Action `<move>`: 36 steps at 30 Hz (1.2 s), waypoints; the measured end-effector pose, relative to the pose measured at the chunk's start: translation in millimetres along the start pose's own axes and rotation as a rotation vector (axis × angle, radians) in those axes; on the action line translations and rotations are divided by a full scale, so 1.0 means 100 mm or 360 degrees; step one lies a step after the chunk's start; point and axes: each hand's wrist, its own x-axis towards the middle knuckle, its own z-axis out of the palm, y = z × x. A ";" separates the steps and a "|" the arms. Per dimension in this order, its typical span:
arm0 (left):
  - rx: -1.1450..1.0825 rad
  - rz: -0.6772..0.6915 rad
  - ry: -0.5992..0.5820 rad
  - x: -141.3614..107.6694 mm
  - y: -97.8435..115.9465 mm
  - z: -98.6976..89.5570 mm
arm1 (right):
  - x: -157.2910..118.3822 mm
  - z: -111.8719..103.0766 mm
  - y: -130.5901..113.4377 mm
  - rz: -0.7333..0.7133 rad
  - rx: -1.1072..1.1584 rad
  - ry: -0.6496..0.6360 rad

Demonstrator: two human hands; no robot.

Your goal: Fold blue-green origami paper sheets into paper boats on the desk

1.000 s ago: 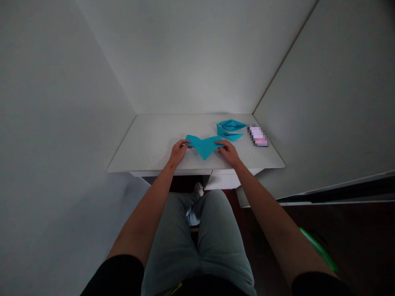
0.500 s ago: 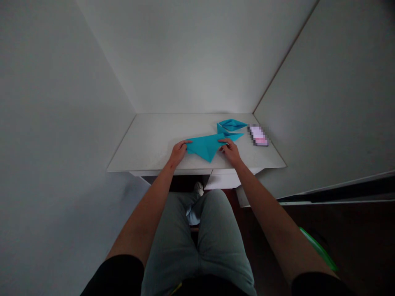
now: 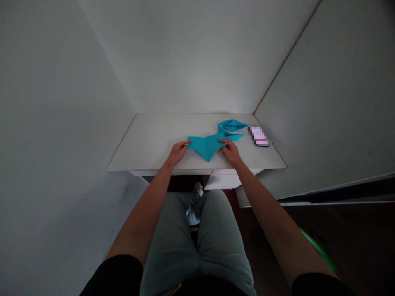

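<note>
A folded sheet of blue paper [image 3: 207, 146] is held between my two hands above the white desk, one corner pointing toward me. My left hand [image 3: 179, 152] pinches its left end between thumb and fingers. At the right end, my right hand [image 3: 230, 151] grips the paper, with some fingertips hidden beneath it. Just behind my right hand lie folded blue paper pieces; one is a boat-like shape [image 3: 232, 125] with pointed ends. Another pointed blue piece [image 3: 235, 137] sits in front of it, partly covered by the held paper.
A phone [image 3: 259, 135], blurred by pixelation, lies near the right edge of the white desk [image 3: 148, 142]. Walls close off the desk at the left, back and right. Below the front edge is a drawer [image 3: 222, 180]. A green-rimmed object [image 3: 319, 250] is low at right.
The held paper's top edge has gone from nearly straight to dipping in the middle, with its left part bent along a crease. My hands have barely moved.
</note>
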 end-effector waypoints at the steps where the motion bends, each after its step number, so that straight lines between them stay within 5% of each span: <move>1: -0.0011 0.0013 -0.0019 0.00 0.00 0.01 | 0.00 0.00 0.00 -0.0002 -0.0004 -0.0002; 11: 0.0044 0.0085 -0.0123 -0.02 0.01 0.06 | 0.01 0.00 0.01 0.0012 -0.0035 0.0001; 27: -0.0067 0.0080 0.0229 0.01 -0.03 0.06 | -0.02 0.01 -0.21 0.0017 -0.0054 -0.0125; 36: -0.0119 0.0016 0.0332 0.05 -0.08 0.04 | 0.01 0.04 -0.10 0.0046 0.0093 -0.0112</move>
